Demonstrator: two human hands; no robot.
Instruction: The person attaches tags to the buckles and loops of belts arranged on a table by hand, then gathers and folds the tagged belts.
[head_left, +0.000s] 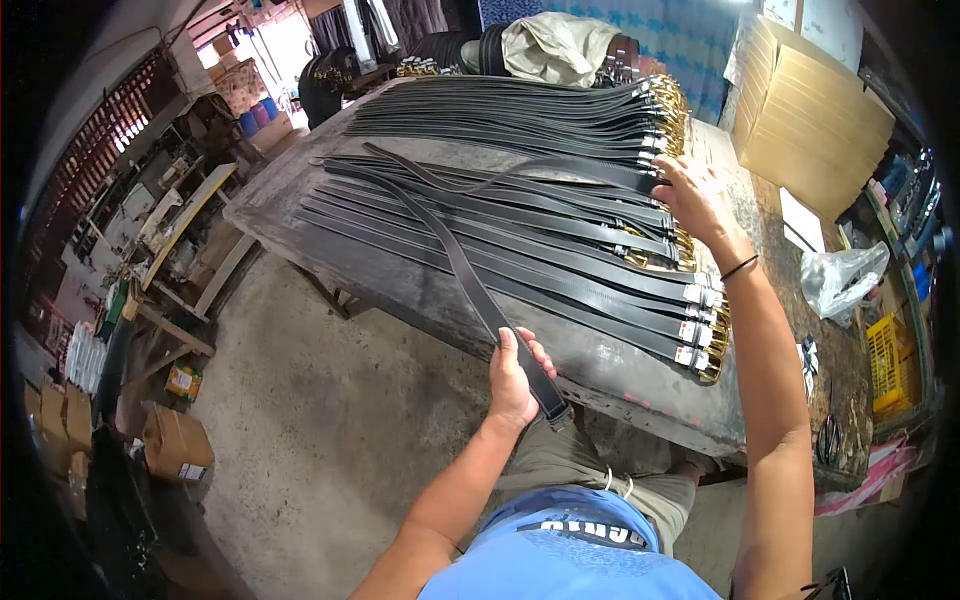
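Note:
My left hand (517, 375) is closed around a black belt (465, 275) close to its near end, by the table's front edge. That belt runs away from me across the others, and a small metal fitting shows at its near end. Farther right, my right hand (697, 200) grips the buckle end of a second black belt (590, 172), which bends in a wave over the rows. Beneath both lie several black belts (560, 285) side by side, their gold buckles (712, 345) and white tags (692, 332) lined up at the right. My fingers hide the second belt's buckle.
A dark worktable (400, 300) carries another row of belts (480, 110) at its far side. Cardboard sheets (810, 110), a clear plastic bag (845, 280) and a yellow crate (893, 365) are at the right. A cardboard box (177, 443) stands on the floor at left.

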